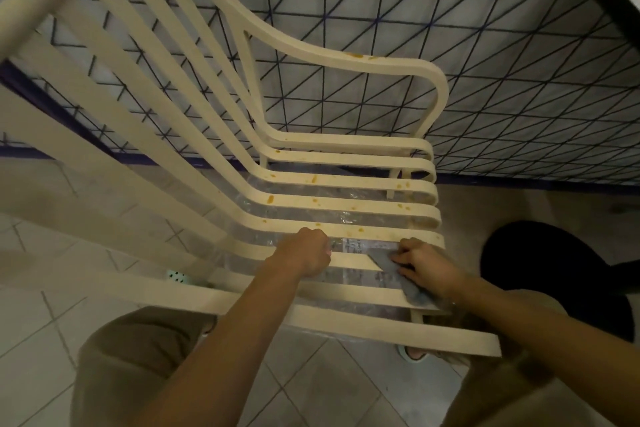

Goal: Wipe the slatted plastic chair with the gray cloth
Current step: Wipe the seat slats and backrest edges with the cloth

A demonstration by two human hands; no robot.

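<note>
well, nearest to me the person's forearms reach down over the near side of the slatted plastic chair (346, 208). the left hand (308, 253) is clenched round one of the seat slats, fingers curled over its edge, steadying the frame. the right hand (420, 265) has its fingers bent onto the gray cloth (385, 262), holding it down on the neighbouring slat towards the rounded slat ends. the cloth trails back under the wrist across the next slat.

to do this stroke well, i'd keep that left grip firm so the light chair doesn't skate on the tiled floor (52, 288). i'd also draw the cloth along each slat's length, wrapped over the edges, since the gaps would swallow a flat wipe. the orange-brown stains (270, 198) sit on slats further in, and another marks the far armrest (358, 56), so most of the work looks to lie ahead. turning to a clean face of the cloth first should stop smearing.

what i can't make out:
- the fingertips of both hands, which are tucked under
- how much cloth is bunched beneath the right palm
- what the crinkled clear sheet (349, 242) below the seat is
- the black round shape (540, 263) at the right, too dark to name

the chair's back runs out of view at the upper left, and its legs are mostly hidden. behind it all stands a wire grid fence (485, 97).
</note>
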